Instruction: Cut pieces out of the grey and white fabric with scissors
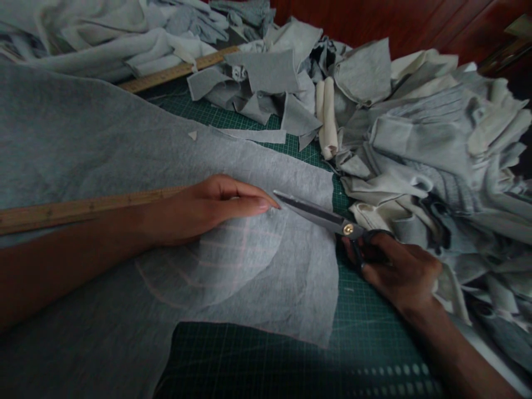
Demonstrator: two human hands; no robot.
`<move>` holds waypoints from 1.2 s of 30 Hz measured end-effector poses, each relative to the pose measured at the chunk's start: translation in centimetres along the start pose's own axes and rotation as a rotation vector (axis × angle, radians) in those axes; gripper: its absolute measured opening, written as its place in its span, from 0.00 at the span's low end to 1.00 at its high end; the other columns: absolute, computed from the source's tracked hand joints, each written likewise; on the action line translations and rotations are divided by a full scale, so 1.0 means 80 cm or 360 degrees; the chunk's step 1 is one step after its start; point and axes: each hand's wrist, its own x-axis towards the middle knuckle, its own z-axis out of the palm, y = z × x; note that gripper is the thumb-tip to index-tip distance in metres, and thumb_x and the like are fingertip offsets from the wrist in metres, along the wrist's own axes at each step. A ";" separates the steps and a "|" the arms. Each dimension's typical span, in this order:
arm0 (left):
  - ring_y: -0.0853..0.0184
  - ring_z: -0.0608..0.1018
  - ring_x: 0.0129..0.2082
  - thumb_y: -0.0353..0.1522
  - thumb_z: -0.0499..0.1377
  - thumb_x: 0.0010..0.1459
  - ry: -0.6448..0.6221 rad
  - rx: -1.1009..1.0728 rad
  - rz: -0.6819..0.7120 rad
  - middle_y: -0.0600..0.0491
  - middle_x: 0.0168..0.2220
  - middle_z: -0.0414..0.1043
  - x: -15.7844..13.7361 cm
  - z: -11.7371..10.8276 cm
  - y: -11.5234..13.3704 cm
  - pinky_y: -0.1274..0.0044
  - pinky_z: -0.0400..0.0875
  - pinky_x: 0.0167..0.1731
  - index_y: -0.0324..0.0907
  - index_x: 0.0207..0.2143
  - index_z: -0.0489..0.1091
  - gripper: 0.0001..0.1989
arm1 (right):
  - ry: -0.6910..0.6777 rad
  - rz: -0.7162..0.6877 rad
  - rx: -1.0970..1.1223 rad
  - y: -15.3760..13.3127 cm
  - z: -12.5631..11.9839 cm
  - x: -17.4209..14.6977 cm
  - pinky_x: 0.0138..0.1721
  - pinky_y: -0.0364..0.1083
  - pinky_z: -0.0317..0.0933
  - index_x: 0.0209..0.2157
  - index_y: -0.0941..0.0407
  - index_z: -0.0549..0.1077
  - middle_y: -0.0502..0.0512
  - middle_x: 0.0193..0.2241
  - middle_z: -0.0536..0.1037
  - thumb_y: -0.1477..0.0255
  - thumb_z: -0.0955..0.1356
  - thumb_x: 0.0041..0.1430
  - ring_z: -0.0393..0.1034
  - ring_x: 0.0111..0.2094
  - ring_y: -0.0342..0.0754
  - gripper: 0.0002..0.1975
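A wide sheet of grey fabric [308, 266] lies across the green cutting mat, with faint pinkish lines drawn on a rounded, folded-over part. My left hand [224, 202] pinches a fold of this fabric between thumb and fingers. In my right hand [401, 269] is a pair of scissors [322, 213], fingers wrapped through the dark handles. The blades point left, their tips close to my left fingertips at the pinched fold. Whether the tips touch the cloth I cannot tell. A wooden ruler [91, 206] lies on the fabric, partly hidden by my left forearm.
Green gridded cutting mat [374, 332] shows at the front and right. Grey fabric scraps [270, 72] lie at the back, and a heap of grey and cream cloth [424, 138] fills the right side. Another wooden ruler [178, 69] rests near folded cloth [103, 50] at back left.
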 end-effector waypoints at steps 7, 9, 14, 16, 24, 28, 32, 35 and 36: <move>0.75 0.72 0.24 0.37 0.61 0.63 0.0024 0.0262 -0.0001 0.58 0.26 0.75 0.000 0.000 0.003 0.87 0.64 0.23 0.40 0.39 0.81 0.12 | -0.0022 0.0085 0.0096 0.013 0.005 -0.015 0.18 0.39 0.55 0.27 0.54 0.69 0.41 0.15 0.68 0.66 0.72 0.54 0.63 0.13 0.39 0.10; 0.77 0.71 0.23 0.36 0.61 0.63 0.0027 0.0206 -0.0019 0.58 0.27 0.76 -0.002 0.001 0.003 0.87 0.61 0.21 0.39 0.40 0.81 0.12 | -0.0070 0.0027 0.0105 0.013 0.004 -0.013 0.18 0.39 0.55 0.28 0.54 0.70 0.42 0.15 0.68 0.68 0.71 0.54 0.63 0.14 0.39 0.08; 0.74 0.74 0.24 0.38 0.62 0.63 -0.0004 -0.0073 -0.0129 0.56 0.29 0.79 -0.001 0.001 -0.002 0.86 0.66 0.22 0.41 0.39 0.82 0.11 | -0.0144 -0.0063 0.0123 0.003 -0.003 0.004 0.18 0.41 0.52 0.26 0.55 0.69 0.45 0.14 0.68 0.69 0.67 0.59 0.62 0.14 0.39 0.09; 0.73 0.76 0.25 0.36 0.64 0.60 0.0041 -0.0160 -0.0161 0.55 0.30 0.80 0.002 0.001 -0.004 0.85 0.68 0.23 0.43 0.37 0.82 0.08 | -0.0139 -0.0050 0.0141 -0.001 -0.004 0.008 0.18 0.41 0.50 0.25 0.55 0.70 0.46 0.14 0.68 0.69 0.66 0.61 0.60 0.14 0.39 0.11; 0.73 0.74 0.22 0.37 0.64 0.60 -0.0044 -0.0254 -0.0241 0.55 0.26 0.77 0.001 0.001 -0.003 0.84 0.66 0.19 0.44 0.34 0.82 0.08 | -0.0141 0.0006 0.0059 -0.003 -0.003 0.006 0.19 0.42 0.48 0.24 0.55 0.70 0.46 0.13 0.68 0.68 0.66 0.62 0.59 0.15 0.40 0.13; 0.70 0.76 0.24 0.37 0.65 0.59 0.0018 -0.0217 -0.0244 0.54 0.27 0.78 0.003 0.001 -0.002 0.82 0.69 0.21 0.45 0.34 0.82 0.07 | -0.0105 -0.0004 0.0036 -0.004 -0.003 0.006 0.19 0.42 0.48 0.23 0.55 0.70 0.46 0.13 0.68 0.66 0.66 0.64 0.59 0.15 0.39 0.15; 0.69 0.77 0.24 0.38 0.65 0.58 0.0029 -0.0190 -0.0258 0.54 0.27 0.78 0.004 -0.002 -0.003 0.81 0.70 0.21 0.45 0.34 0.82 0.08 | -0.0152 0.0063 0.0025 -0.004 -0.001 0.004 0.18 0.42 0.48 0.23 0.55 0.71 0.47 0.14 0.68 0.63 0.66 0.64 0.59 0.15 0.40 0.17; 0.68 0.77 0.24 0.39 0.65 0.58 0.0021 -0.0197 -0.0245 0.54 0.27 0.78 0.004 -0.003 -0.004 0.81 0.70 0.21 0.45 0.33 0.82 0.08 | -0.0159 0.0077 0.0058 -0.004 -0.001 0.004 0.19 0.42 0.49 0.24 0.55 0.71 0.47 0.14 0.69 0.65 0.65 0.63 0.60 0.15 0.40 0.15; 0.69 0.77 0.24 0.39 0.65 0.58 0.0021 -0.0202 -0.0241 0.54 0.28 0.79 0.004 -0.002 -0.004 0.81 0.71 0.21 0.46 0.33 0.82 0.08 | -0.0150 0.0067 0.0081 -0.005 -0.001 0.004 0.19 0.41 0.50 0.24 0.55 0.71 0.47 0.14 0.69 0.65 0.65 0.64 0.61 0.15 0.40 0.15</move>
